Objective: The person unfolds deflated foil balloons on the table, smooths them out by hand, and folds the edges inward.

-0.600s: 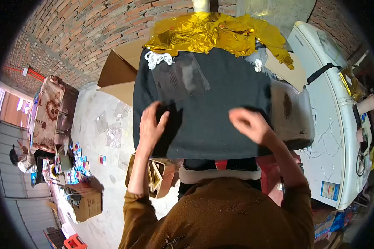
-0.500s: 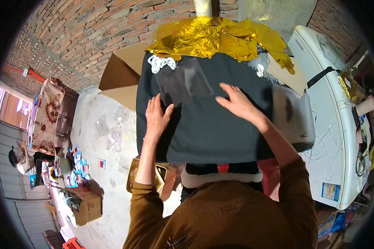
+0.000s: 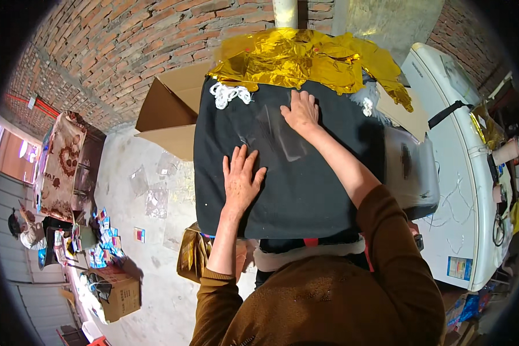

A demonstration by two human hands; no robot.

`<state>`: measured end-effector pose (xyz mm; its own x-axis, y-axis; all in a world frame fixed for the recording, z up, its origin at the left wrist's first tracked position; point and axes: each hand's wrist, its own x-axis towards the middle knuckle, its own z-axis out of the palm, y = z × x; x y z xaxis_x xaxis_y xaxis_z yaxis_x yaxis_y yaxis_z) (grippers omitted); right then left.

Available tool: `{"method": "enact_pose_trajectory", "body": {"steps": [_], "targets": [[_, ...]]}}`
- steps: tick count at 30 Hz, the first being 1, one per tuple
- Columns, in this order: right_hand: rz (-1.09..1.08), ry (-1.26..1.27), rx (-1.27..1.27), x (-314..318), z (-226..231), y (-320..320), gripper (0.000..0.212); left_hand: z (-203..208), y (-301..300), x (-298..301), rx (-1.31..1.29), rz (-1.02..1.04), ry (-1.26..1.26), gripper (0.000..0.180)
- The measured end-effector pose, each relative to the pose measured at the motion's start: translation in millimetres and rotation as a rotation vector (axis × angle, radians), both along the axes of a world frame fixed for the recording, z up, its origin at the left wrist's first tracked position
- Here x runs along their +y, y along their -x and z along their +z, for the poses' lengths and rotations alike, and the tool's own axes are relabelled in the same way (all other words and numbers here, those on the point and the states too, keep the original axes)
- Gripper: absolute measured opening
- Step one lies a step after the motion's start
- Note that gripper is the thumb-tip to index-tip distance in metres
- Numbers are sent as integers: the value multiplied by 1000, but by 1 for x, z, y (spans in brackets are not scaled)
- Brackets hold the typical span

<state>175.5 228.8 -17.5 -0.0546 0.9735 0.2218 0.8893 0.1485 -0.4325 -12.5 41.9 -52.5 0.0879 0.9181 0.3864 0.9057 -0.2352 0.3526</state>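
Observation:
A black cloth (image 3: 305, 196) covers the work surface in front of me. On it lies a flat, clear plastic piece, perhaps a bag (image 3: 282, 138), seen mostly by its shine. My left hand (image 3: 241, 179) rests near the plastic's lower left corner, fingers spread and pointing away from me. My right hand (image 3: 301, 113) is stretched out at the plastic's upper right edge, palm down, with nothing gripped. Crumpled gold foil sheets (image 3: 294, 60) lie along the far edge, beyond my right fingertips. A bundle of white cord (image 3: 230, 94) sits at the far left of the cloth.
A smaller white cord bundle (image 3: 367, 106) and a cardboard sheet (image 3: 401, 109) are at the far right, above a stack of clear plastic (image 3: 406, 167). An opened cardboard box (image 3: 167, 109) stands left. A white chest freezer (image 3: 444, 190) flanks the right side.
My right hand has moved forward and left toward the foil, coming down flat by the plastic. My left hand has shifted right and nearer to me. The plastic lies differently, farther right.

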Motion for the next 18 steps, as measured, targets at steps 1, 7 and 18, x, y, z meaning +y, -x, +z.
{"method": "enact_pose_trajectory", "body": {"steps": [1,7,18], "targets": [[5,10,-52,2,-2,-2,51,2,-3,-5,0,-24,4,54],[193,43,-112,6,-7,-27,24,10,-29,-10,0,-93,14,50],[103,160,1101,-65,25,-283,49,5,-60,-6,-215,-56,9,56]]}}
